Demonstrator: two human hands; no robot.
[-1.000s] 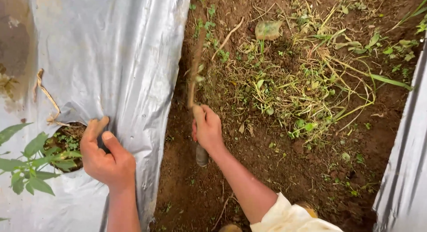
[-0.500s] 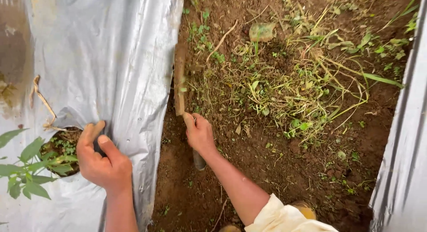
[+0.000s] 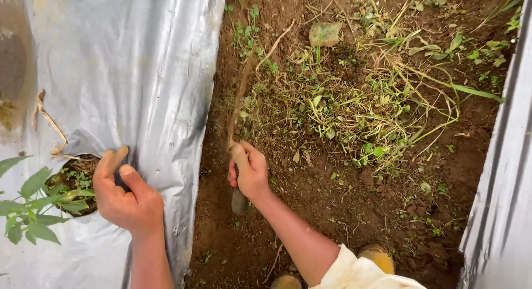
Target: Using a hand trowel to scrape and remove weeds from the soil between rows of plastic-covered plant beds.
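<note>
My right hand (image 3: 249, 171) grips the wooden handle of a hand tool (image 3: 239, 109) whose muddy, motion-blurred shaft reaches up into the brown soil furrow (image 3: 332, 200). My left hand (image 3: 124, 195) pinches the edge of the silver plastic mulch sheet (image 3: 127, 73) beside a round planting hole (image 3: 77, 178). A green leafy seedling (image 3: 30, 206) grows out of that hole at the left edge. Loose cut weeds and grass (image 3: 377, 106) lie scattered on the soil beyond the tool.
A second strip of silver plastic sheet (image 3: 501, 200) runs down the right side. A flat stone or clod (image 3: 325, 34) lies at the top of the furrow. Yellowish boot tips (image 3: 379, 258) show near the bottom edge. A dry stem (image 3: 47, 123) lies on the left sheet.
My right hand has swung the tool along the furrow, first left and then back lower, with the shaft blurred. My left hand keeps its hold on the sheet edge.
</note>
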